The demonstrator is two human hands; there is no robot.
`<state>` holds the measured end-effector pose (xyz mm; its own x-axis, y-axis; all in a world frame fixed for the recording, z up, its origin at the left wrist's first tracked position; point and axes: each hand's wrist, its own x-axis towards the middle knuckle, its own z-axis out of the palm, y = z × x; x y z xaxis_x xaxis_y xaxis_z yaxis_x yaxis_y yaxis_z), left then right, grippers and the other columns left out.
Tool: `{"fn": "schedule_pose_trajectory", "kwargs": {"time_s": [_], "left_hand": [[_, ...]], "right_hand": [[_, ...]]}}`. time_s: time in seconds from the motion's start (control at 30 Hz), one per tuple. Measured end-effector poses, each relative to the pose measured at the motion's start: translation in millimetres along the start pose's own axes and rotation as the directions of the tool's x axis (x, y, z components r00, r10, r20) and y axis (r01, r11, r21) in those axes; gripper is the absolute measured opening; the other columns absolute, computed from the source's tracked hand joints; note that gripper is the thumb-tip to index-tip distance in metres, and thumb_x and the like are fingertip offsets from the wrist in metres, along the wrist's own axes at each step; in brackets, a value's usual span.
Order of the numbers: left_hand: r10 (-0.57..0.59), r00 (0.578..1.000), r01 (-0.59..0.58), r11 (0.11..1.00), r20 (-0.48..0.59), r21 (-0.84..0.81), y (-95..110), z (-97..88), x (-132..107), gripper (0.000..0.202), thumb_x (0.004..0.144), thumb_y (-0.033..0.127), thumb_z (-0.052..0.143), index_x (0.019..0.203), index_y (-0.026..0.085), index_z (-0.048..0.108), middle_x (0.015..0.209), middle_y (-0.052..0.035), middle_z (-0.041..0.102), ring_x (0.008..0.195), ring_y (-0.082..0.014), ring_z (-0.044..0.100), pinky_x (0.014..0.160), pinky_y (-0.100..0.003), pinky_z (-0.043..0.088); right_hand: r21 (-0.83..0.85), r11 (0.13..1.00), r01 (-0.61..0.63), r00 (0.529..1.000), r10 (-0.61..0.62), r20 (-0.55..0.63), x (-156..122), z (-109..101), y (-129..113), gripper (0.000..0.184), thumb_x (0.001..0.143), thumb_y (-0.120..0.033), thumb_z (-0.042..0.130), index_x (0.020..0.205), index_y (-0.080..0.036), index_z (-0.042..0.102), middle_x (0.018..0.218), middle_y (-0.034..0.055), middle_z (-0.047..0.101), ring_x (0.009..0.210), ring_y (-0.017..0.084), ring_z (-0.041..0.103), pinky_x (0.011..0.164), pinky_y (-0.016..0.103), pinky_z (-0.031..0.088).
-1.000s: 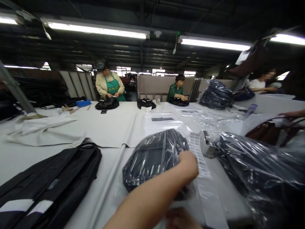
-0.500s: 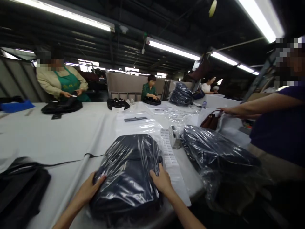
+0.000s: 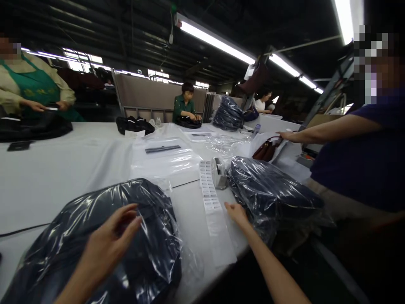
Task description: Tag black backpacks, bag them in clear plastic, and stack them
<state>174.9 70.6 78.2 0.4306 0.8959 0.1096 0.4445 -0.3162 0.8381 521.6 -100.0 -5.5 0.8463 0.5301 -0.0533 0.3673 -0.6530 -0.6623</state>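
Your left hand (image 3: pixel 109 238) is over the near bag (image 3: pixel 148 245), a dark one in clear plastic. Its thumb and fingers stand apart with a gap between them; whether the palm or fingers touch the plastic, you cannot tell from this view. The bag lies on the table (image 3: pixel 190 207) directly below and around that hand, reaching out past it on both sides and beyond the fingertips, with its near end running out of view at the bottom.

Your right hand (image 3: pixel 237 214) is well apart from the near bag, off to its right. Its fingers are loosely bent, and you cannot tell whether they close on anything. It is just to the right of the label strip (image 3: pixel 209 190), which runs along the table between your right hand and the near bag. The grey device (image 3: pixel 218 177) sits just beyond your fingertips, beside the strip. Close on the right of that hand is a second wrapped bag (image 3: pixel 272 185).

Farther out, a clear sheet (image 3: pixel 164 166) lies flat past the near bag. At right, a co-worker's hand (image 3: pixel 286 136) is at a brown bag (image 3: pixel 265 150). Across the table, a person in a green shirt (image 3: pixel 183 105) handles a black item (image 3: pixel 189 122).
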Motion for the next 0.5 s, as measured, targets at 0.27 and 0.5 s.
{"fn": "schedule_pose_trajectory", "kwargs": {"time_s": [0.27, 0.5], "left_hand": [[-0.080, 0.909, 0.139, 0.983, 0.408, -0.116, 37, 198.4, 82, 0.058, 0.068, 0.041, 0.062, 0.114, 0.010, 0.047, 0.084, -0.0097, 0.060, 0.083, -0.0267, 0.059, 0.079, -0.039, 0.043], [0.025, 0.806, 0.274, 0.870, 0.592, -0.409, 21, 243.0, 63, 0.058, 0.060, 0.019, 0.068, 0.110, 0.018, 0.039, 0.087, -0.0032, 0.062, 0.075, -0.0155, 0.060, 0.064, -0.024, 0.046]], "right_hand": [[0.227, 0.972, -0.064, 0.990, 0.033, 0.139, 35, 46, 8, 0.023, 0.062, -0.037, 0.067, 0.058, -0.015, 0.060, 0.056, 0.0042, 0.062, 0.063, 0.020, 0.061, 0.057, 0.027, 0.042], [0.648, 0.747, -0.149, 0.952, -0.070, 0.299, 0, 46, 20, 0.067, 0.057, -0.044, 0.074, 0.111, -0.018, 0.044, 0.075, 0.0019, 0.068, 0.059, 0.016, 0.062, 0.055, 0.027, 0.047]]}}
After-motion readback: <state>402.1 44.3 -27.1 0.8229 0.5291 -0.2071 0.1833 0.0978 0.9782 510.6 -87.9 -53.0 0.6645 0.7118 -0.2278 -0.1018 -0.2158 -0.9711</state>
